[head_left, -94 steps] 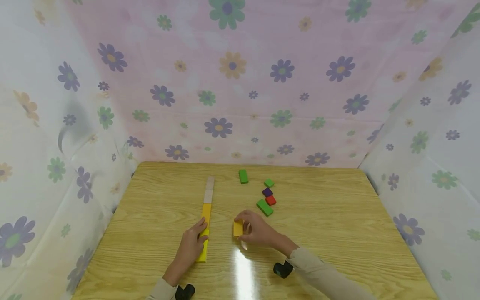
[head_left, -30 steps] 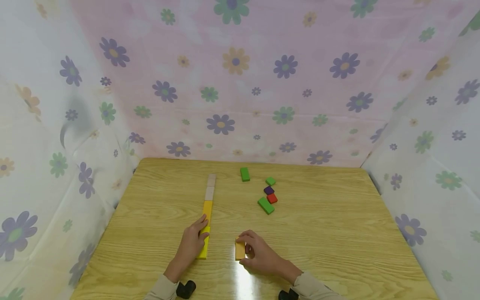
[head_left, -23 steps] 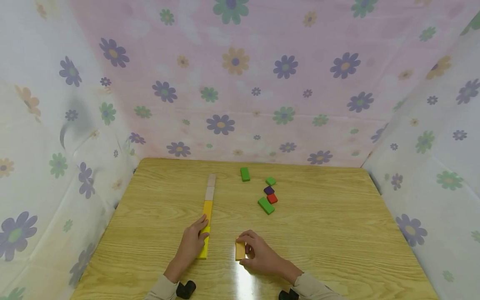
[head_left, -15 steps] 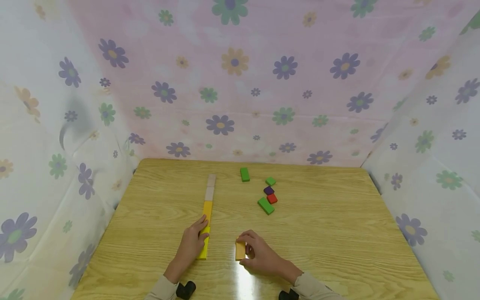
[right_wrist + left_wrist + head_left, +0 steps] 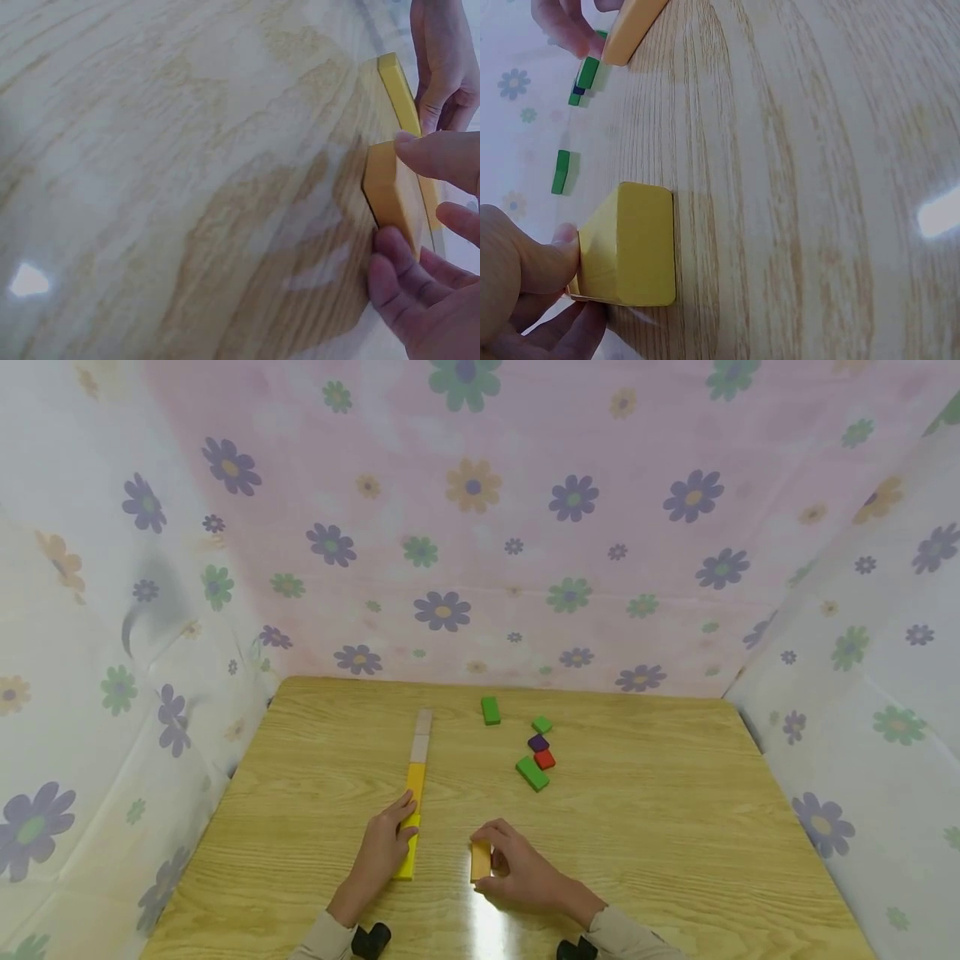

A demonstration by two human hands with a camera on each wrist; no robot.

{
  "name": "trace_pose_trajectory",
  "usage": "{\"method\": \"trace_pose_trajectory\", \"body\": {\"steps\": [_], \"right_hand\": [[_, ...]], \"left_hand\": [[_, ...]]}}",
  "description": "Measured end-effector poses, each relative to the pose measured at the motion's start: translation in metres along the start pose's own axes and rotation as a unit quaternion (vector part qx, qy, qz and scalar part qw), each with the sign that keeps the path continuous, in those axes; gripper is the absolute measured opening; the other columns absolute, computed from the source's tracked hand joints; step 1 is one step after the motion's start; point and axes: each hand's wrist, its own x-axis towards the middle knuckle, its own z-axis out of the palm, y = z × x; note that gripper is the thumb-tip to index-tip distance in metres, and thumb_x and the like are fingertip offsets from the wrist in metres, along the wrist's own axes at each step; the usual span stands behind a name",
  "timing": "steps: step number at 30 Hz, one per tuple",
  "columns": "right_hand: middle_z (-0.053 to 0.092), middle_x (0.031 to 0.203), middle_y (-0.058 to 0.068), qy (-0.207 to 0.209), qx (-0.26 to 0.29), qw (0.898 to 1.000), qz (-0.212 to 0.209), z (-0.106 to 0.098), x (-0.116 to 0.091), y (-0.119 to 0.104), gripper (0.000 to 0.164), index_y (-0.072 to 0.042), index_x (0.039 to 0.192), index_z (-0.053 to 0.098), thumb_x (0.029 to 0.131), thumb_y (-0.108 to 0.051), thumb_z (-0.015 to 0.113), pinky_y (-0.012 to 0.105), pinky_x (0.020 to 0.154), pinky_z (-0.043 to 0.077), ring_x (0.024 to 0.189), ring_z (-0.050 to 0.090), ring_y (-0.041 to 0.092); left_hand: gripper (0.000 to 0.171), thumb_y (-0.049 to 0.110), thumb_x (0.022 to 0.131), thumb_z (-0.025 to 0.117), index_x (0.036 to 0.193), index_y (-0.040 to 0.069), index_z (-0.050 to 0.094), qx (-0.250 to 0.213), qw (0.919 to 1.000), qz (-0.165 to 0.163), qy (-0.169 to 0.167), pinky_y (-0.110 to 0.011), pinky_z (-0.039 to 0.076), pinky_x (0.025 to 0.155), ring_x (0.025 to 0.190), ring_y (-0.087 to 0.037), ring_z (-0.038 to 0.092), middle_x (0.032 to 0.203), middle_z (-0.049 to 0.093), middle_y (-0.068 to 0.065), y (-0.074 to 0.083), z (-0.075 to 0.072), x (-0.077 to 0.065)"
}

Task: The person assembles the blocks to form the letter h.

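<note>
A straight row of blocks runs away from me on the table, left of centre. At its near end lies a yellow block (image 5: 407, 862), then an orange one (image 5: 416, 779), then two pale wooden blocks (image 5: 422, 735). My left hand (image 5: 381, 845) grips the yellow block at its sides, thumb opposite the fingers, as the left wrist view shows on the yellow block (image 5: 643, 244). To the right of the row, my right hand (image 5: 525, 870) pinches a light orange block (image 5: 480, 862) by its two ends, low at the table. Fingers hide part of both blocks.
Farther back on the wooden table (image 5: 637, 810) lie a green block (image 5: 491, 711), a small green one (image 5: 542, 724), a purple one (image 5: 537, 743), a red one (image 5: 544, 759) and a longer green one (image 5: 532, 773). Flowered cloth (image 5: 480, 568) encloses the table's back and sides.
Compared with about three seconds ago, my right hand and the light orange block are nearer to me. Over the last second both hands stay almost still, the left on the row.
</note>
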Motion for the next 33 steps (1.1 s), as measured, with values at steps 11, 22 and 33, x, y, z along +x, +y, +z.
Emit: {"method": "trace_pose_trajectory", "body": {"steps": [11,22,33], "right_hand": [[0.046,0.124,0.004,0.001,-0.037,0.999,0.021,-0.018,0.007,0.000,0.047,-0.004,0.130,0.051,0.089,-0.020,0.069,0.019,0.068,0.050,0.077,0.053,0.007],[0.048,0.122,0.005,0.042,-0.106,0.993,0.020,-0.051,0.017,-0.002,0.044,-0.002,0.125,0.053,0.085,-0.008,0.071,0.023,0.065,0.049,0.077,0.053,0.017],[0.050,0.121,0.010,0.047,-0.130,0.989,0.058,-0.080,0.020,0.003,0.046,-0.002,0.127,0.052,0.085,-0.008,0.070,0.031,0.068,0.051,0.088,0.056,0.025]], "left_hand": [[0.044,-0.005,0.082,0.068,0.124,-0.010,0.056,0.002,1.0000,-0.004,-0.007,-0.040,0.049,0.089,0.122,-0.035,0.048,0.138,0.048,-0.018,0.001,-0.001,0.000],[0.044,-0.005,0.083,0.068,0.125,-0.010,0.055,0.002,0.9999,-0.009,-0.010,-0.040,0.049,0.090,0.123,-0.035,0.047,0.139,0.047,-0.018,0.002,-0.001,0.000],[0.044,-0.006,0.082,0.068,0.124,-0.011,0.056,-0.002,0.9999,-0.008,-0.011,-0.040,0.049,0.090,0.123,-0.036,0.048,0.138,0.047,-0.019,0.002,-0.001,-0.001]]}}
